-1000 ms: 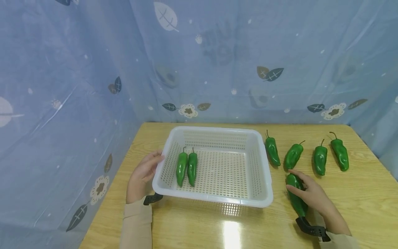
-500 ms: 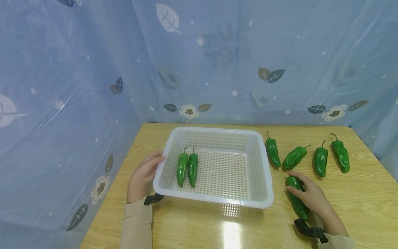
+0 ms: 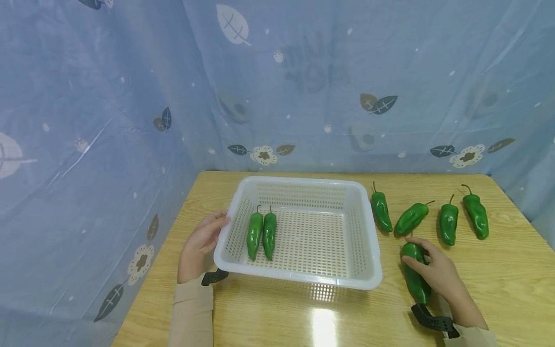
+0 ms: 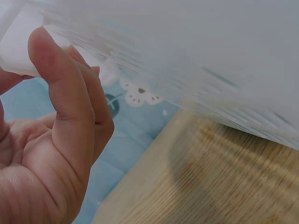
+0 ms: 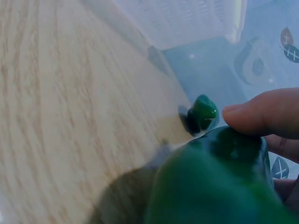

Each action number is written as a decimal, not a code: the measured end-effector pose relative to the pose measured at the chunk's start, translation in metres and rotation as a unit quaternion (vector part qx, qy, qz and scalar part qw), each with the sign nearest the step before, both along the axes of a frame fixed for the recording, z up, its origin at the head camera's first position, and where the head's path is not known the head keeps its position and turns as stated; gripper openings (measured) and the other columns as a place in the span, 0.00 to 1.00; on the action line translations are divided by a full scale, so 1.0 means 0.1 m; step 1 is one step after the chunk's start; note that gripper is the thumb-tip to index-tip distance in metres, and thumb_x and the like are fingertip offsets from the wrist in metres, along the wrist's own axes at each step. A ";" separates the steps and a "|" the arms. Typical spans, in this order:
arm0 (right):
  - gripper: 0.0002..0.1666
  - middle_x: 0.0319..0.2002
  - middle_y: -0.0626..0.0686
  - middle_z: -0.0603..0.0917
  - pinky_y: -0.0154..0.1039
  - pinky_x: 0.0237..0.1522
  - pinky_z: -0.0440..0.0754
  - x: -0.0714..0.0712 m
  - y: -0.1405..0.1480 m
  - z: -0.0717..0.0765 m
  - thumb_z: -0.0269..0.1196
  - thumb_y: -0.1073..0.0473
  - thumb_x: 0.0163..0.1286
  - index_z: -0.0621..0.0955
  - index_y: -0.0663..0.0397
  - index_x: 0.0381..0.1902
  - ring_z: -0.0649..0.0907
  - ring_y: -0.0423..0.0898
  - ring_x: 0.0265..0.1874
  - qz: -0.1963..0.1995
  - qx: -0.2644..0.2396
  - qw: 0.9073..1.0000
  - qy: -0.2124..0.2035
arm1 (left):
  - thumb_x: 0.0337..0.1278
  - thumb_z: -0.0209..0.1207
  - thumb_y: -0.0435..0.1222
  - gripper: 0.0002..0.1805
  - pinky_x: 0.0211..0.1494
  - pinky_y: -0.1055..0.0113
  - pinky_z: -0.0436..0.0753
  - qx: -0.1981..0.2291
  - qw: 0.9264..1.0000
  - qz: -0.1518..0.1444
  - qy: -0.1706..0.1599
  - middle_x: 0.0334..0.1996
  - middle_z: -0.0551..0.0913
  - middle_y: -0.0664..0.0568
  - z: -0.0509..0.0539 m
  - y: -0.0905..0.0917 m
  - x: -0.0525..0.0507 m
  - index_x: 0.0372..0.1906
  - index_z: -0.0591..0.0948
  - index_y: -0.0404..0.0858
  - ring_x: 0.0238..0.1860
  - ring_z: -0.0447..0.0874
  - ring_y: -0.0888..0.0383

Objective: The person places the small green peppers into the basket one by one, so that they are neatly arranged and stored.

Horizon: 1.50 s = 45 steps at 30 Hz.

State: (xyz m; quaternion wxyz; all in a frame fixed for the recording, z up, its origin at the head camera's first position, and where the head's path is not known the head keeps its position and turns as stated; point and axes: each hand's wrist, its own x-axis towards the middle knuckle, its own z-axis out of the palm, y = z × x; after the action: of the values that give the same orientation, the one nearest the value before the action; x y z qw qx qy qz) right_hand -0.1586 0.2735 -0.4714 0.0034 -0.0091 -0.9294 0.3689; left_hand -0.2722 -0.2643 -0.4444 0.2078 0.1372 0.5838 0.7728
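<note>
My left hand (image 3: 203,241) holds the left rim of a white plastic basket (image 3: 299,280), with the thumb on top. In the left wrist view, the curled fingers (image 4: 72,112) are at the basket's edge. Two green peppers (image 3: 255,236) lie side by side in the basket's left part, stems pointing away. Right of the basket, my right hand (image 3: 440,274) pinches another green pepper (image 3: 417,284) near its stem end, between thumb and fingers. Close up in the right wrist view, this pepper (image 5: 215,182) casts a shadow on the table, and the thumb (image 5: 261,114) presses its side.
Several more green peppers (image 3: 411,219) lie in a loose row on the wooden table (image 3: 260,313), right of the basket. The nearest is just beyond my right hand. A blue patterned curtain (image 3: 303,96) hangs behind the table and along its left side.
The pepper just beyond my right hand has turned, its stem end swinging to the right. My right hand and its pepper have shifted slightly. Left hand and basket stay in place.
</note>
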 end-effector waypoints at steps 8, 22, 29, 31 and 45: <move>0.31 0.61 0.68 0.69 0.53 0.43 0.78 -0.01 -0.01 0.05 0.60 0.51 0.68 0.68 0.61 0.64 0.73 0.46 0.51 -0.030 -0.021 0.999 0.030 | 0.70 0.37 0.25 0.15 0.46 0.61 0.85 0.012 1.000 -0.005 0.002 0.45 0.82 0.46 0.11 0.02 0.06 0.57 0.63 0.23 0.45 0.85 0.54; 0.26 0.51 0.24 0.69 0.15 0.38 0.72 0.04 -0.07 0.16 0.59 0.61 0.68 0.70 0.47 0.64 0.69 0.20 0.48 -0.050 -0.170 0.981 0.083 | 0.70 0.33 0.24 0.17 0.48 0.59 0.84 0.046 0.998 -0.048 0.017 0.46 0.82 0.44 0.14 0.02 0.03 0.59 0.59 0.17 0.46 0.85 0.53; 0.27 0.54 0.27 0.68 0.18 0.38 0.76 0.05 -0.15 0.31 0.58 0.61 0.70 0.69 0.46 0.66 0.69 0.20 0.50 -0.035 -0.193 0.978 0.076 | 0.70 0.36 0.24 0.17 0.48 0.59 0.84 0.037 0.999 -0.029 -0.006 0.45 0.83 0.45 0.15 0.05 0.03 0.58 0.60 0.17 0.45 0.85 0.53; 0.28 0.55 0.27 0.67 0.18 0.39 0.77 0.02 -0.18 0.36 0.57 0.59 0.70 0.68 0.45 0.67 0.67 0.19 0.50 -0.029 -0.176 0.981 0.076 | 0.70 0.37 0.25 0.17 0.48 0.60 0.84 0.031 0.999 -0.023 -0.010 0.45 0.83 0.45 0.14 0.05 0.04 0.59 0.60 0.18 0.45 0.85 0.54; 0.28 0.55 0.32 0.69 0.25 0.35 0.80 -0.20 -0.56 0.83 0.57 0.58 0.71 0.67 0.46 0.67 0.73 0.25 0.48 0.034 -0.175 0.980 0.092 | 0.70 0.37 0.25 0.12 0.47 0.61 0.85 0.034 0.999 -0.013 -0.017 0.43 0.83 0.47 0.13 0.04 0.06 0.51 0.69 0.28 0.44 0.85 0.55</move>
State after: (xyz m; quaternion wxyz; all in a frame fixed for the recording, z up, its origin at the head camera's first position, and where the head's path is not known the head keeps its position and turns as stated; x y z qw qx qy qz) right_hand -0.1782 0.2173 -0.3886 0.0749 0.0565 -0.8459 0.5250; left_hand -0.2659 -0.2602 -0.4317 0.2228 0.1381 0.5514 0.7920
